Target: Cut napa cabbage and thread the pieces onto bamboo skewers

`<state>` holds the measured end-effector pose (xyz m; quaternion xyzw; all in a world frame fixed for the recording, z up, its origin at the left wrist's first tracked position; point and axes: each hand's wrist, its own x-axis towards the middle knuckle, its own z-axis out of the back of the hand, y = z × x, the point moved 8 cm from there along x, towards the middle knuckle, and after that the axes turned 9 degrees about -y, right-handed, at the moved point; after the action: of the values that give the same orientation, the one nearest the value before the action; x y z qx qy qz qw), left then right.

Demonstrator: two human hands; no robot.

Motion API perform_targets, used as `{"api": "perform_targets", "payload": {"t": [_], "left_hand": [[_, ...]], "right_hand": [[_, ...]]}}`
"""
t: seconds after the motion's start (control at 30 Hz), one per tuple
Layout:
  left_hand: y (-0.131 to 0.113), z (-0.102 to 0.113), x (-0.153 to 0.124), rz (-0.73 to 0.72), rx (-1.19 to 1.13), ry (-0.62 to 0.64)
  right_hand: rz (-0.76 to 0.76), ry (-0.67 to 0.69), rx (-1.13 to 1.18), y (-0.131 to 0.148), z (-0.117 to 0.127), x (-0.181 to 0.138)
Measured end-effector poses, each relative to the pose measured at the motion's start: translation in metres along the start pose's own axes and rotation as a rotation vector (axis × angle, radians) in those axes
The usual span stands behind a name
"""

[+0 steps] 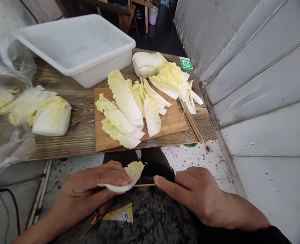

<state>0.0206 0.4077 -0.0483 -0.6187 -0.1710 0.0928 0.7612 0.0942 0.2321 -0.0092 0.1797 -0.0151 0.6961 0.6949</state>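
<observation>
My left hand (pixel 99 184) is closed on a piece of napa cabbage leaf (pixel 136 170), thumb below and fingers on top. A thin bamboo skewer (pixel 145 185) runs from that leaf across to my right hand (pixel 190 193), which pinches its other end. Whether the skewer's tip is inside the leaf or behind it is hidden by the leaf. Both hands are over my lap, in front of the table edge. Beyond them, cut cabbage leaves (pixel 126 112) lie on a wooden cutting board (pixel 170 122). A bundle of skewers (pixel 194 125) rests at the board's right side.
A white plastic tub (pixel 104 66) stands at the back of the wooden table (pixel 81 145). Cabbage halves lie at left (pixel 53 118) and back right (pixel 147 62). Clear plastic bags (pixel 7 67) hang over the left end. A tiled wall (pixel 267 112) borders the right.
</observation>
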Motion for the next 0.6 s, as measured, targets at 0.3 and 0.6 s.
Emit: {"api": "perform_targets", "payload": {"t": [0.3, 0.6], "left_hand": [[-0.012, -0.01, 0.001, -0.201, 0.021, 0.114], [-0.012, -0.014, -0.001, -0.234, 0.121, 0.117]], "right_hand": [[0.024, 0.101, 0.104, -0.002, -0.006, -0.003], [0.017, 0.179, 0.117, -0.001, -0.013, -0.005]]}}
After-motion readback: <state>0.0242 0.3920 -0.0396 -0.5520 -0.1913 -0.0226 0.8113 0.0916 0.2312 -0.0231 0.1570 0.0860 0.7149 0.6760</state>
